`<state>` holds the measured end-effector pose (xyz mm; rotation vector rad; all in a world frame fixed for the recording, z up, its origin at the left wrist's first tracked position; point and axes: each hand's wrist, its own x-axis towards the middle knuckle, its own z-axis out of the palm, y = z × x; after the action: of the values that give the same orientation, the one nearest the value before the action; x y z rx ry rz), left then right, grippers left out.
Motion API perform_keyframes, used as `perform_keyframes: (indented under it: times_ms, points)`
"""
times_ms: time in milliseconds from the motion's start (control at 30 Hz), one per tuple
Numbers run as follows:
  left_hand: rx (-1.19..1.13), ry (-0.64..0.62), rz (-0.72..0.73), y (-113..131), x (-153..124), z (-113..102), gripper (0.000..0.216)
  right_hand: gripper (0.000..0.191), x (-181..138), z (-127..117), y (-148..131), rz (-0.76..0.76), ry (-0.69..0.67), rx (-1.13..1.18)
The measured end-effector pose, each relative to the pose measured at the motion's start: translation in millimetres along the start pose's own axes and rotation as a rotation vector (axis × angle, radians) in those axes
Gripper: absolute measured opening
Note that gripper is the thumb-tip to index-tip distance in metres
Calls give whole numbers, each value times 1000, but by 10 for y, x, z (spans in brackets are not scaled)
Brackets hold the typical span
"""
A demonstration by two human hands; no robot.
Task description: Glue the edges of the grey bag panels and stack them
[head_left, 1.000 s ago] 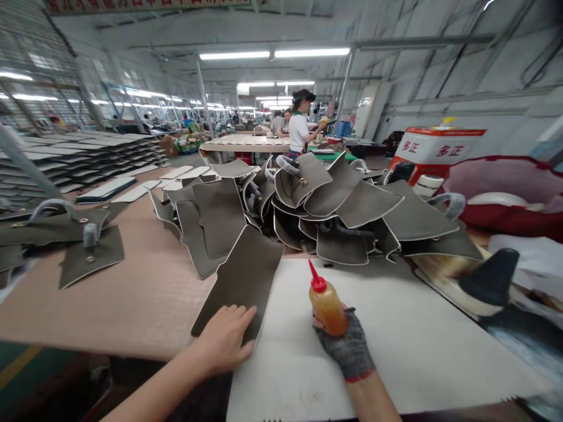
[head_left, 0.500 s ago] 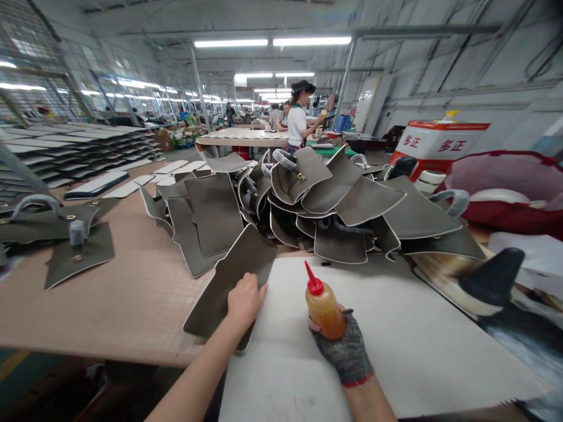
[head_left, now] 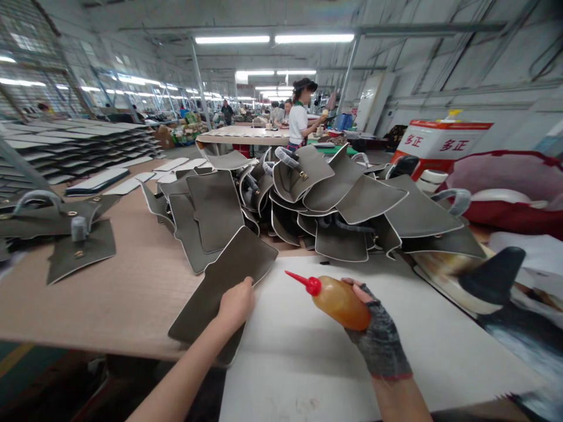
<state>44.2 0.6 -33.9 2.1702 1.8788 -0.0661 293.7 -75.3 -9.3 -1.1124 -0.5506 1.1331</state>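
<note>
My left hand (head_left: 237,305) is closed at the right edge of a grey-brown bag panel (head_left: 206,305) with a pale border; its fingertips are partly hidden. That panel lies at a slant, half on the brown tabletop and against the white sheet. In a grey fingerless glove, my right hand (head_left: 373,328) grips a squeeze bottle (head_left: 338,302) of amber liquid. The bottle is tilted, its red nozzle pointing left toward the panel, apart from it and above the white sheet (head_left: 303,363).
A heap of bag panels (head_left: 308,193) with wrapped handles fills the table's far side. More handled panels (head_left: 79,252) lie at left on the brown tabletop (head_left: 127,287). A red-and-white can (head_left: 440,143) and a red bag (head_left: 519,199) stand right. A co-worker (head_left: 299,120) stands beyond.
The bottle has tipped from upright to nearly lying, nozzle leftward, as my right hand moved right. My left hand and its panel have shifted slightly toward me and left.
</note>
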Motion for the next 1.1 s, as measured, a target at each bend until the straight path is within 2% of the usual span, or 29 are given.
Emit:
perform_keyframes:
  times_ms: [100,200,267,367,500,700,900,1100]
  points:
    - [-2,-31,-2,-47,-81,-32,22,30,110,-47,-11,-102,40,-195]
    - [115,102,37,24,-75,-27,22,33,234,-43,121,-196,114,-441]
    - [140,174,67,74,-7,-24,25,33,290,-23,209,-229,107,-533]
    - [75,115,55,83,154,-55,29,32,337,31,274,-302,85,-635]
    - [-54,16,-3,15,346,-94,31,30,386,180,273,-409,61,-714]
    - [-269,62,-54,-73,430,8,26,28,465,434,268,-540,-10,-769]
    - [-288,55,-67,-64,437,32,27,26,510,568,241,-726,-5,-844]
    - [-321,64,-66,-48,417,28,29,28,560,546,240,-722,-16,-905]
